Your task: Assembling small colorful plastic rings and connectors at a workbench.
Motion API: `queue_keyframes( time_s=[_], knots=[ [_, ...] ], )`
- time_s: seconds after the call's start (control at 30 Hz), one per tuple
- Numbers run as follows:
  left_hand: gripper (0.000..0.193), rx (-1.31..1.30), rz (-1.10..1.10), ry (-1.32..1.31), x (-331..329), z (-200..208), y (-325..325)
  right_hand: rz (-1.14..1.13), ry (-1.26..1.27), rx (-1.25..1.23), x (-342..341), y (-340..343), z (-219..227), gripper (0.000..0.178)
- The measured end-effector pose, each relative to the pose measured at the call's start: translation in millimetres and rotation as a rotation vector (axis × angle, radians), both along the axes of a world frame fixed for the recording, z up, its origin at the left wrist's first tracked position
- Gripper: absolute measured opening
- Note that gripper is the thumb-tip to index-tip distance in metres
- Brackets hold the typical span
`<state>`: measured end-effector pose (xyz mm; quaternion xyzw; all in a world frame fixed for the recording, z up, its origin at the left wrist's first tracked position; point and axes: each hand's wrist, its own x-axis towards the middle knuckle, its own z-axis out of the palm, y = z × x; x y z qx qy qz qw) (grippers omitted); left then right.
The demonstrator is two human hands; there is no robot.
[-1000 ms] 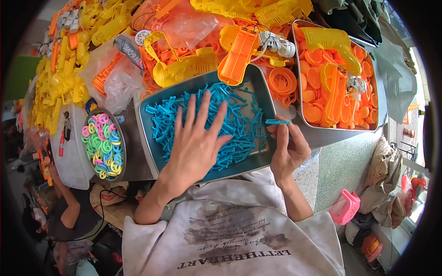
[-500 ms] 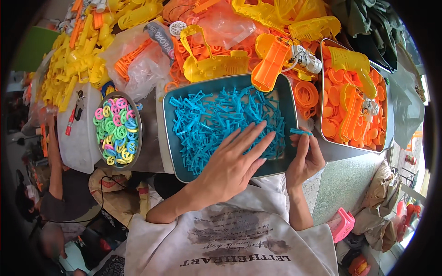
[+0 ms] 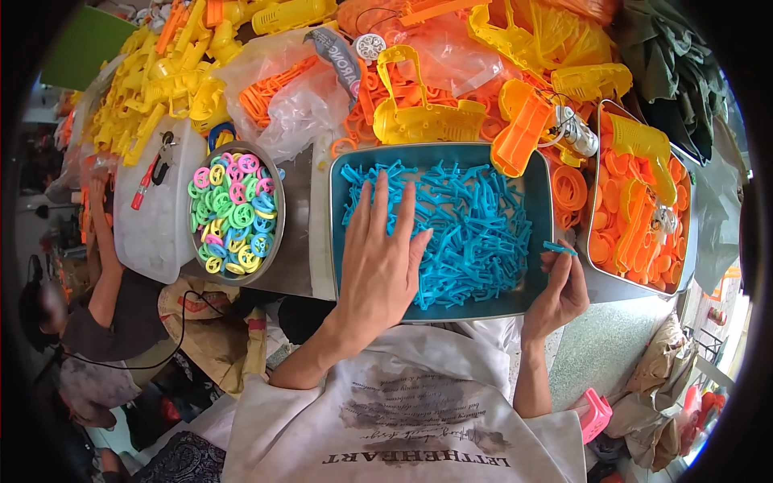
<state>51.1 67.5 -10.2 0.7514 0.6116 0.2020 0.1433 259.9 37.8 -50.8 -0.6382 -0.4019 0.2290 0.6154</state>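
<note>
My left hand (image 3: 377, 262) lies flat over the left part of a metal tray (image 3: 551, 211), its fingers spread across a heap of small blue plastic parts (image 3: 471, 233). Some of the parts under the palm are hidden. By the tray's right edge, my right hand (image 3: 559, 296) pinches one slim blue plastic part (image 3: 560, 248) between thumb and fingertips. That piece is held up, apart from the heap.
Left of the tray stands an oval bowl (image 3: 279, 229) of colourful small wheels. Beyond it, a red-handled screwdriver (image 3: 145, 183) rests on a translucent lid (image 3: 161, 233). A second tray (image 3: 593, 211) holds orange parts. Yellow shells (image 3: 427, 121) are piled behind. A co-worker (image 3: 109, 322) is at far left.
My left hand has gone from the right half of the heap to its left side. My right hand still pinches the blue part. The whole view has shifted, so the table appears farther right.
</note>
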Motion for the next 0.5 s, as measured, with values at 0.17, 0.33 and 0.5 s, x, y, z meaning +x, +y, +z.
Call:
queue_keyframes(
  time_s=[0.17,0.33,0.5],
  knots=[
    [0.044,-0.068,-0.247,-0.023,5,1,-15,-0.005,-0.016,0.004,-1,2,1,0.028],
    [0.042,-0.045,-0.091,-0.024,-1,1,-10,-0.008,-0.031,0.004,-1,1,-1,0.028],
    [0.047,-0.108,-0.259,-0.152,0,2,-17,-0.015,-0.008,-0.001,-3,1,2,0.023]
  ],
)
